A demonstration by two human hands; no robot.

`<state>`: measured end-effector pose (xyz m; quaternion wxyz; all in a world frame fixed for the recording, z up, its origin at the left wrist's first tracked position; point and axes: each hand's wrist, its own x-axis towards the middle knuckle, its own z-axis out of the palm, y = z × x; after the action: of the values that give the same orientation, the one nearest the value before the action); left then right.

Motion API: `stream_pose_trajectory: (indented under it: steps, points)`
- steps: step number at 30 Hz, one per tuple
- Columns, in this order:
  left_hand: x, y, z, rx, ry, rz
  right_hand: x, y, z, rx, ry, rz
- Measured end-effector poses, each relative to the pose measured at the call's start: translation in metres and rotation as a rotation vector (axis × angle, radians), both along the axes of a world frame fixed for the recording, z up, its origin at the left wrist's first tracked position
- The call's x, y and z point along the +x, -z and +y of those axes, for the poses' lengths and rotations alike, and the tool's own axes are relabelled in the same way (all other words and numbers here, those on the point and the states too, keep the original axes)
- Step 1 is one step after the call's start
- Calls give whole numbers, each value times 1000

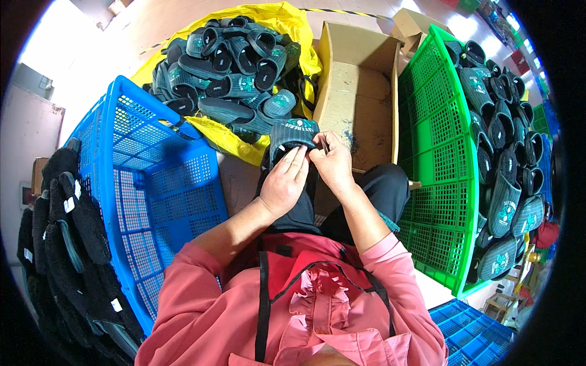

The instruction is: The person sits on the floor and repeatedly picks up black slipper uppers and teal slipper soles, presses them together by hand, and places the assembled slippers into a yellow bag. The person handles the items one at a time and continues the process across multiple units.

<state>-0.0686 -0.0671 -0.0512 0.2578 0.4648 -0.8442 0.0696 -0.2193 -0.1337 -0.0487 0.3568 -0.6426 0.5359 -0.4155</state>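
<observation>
A dark grey striped slipper (294,132) with a green print on its upper sits over my lap, its opening facing me. My left hand (285,183) has its fingers pressed together at the slipper's opening, gripping its edge. Close against it, my right hand (332,161) pinches at the right side of the same opening. A small dark sliver shows between the right thumb and fingers; what it is cannot be made out. The slipper's sole and heel end are largely hidden by my hands.
Ahead lies a heap of similar slippers (226,73) on a yellow sheet (287,18). An open cardboard box (360,91) holds dark scraps. A blue crate (183,189) stands left, beside black fleecy pieces (67,244). To the right, a green crate (436,165) adjoins stacked slippers (503,201).
</observation>
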Motion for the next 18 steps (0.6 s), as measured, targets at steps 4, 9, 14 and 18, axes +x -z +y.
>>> stream_pose_trajectory:
  steps: [4, 9, 14, 18]
  points:
    - [-5, -1, -1, -10, -43, -37, 5, -5, -1, -53, 22, 12]
    - [-6, 1, 0, 16, -53, -50, 9, -11, -4, -148, -12, -31]
    - [-8, 7, -3, 48, -70, -114, 7, -5, -15, -99, -39, 31]
    - [-6, 10, -7, 30, -54, -168, -2, -1, -26, 69, -106, -46]
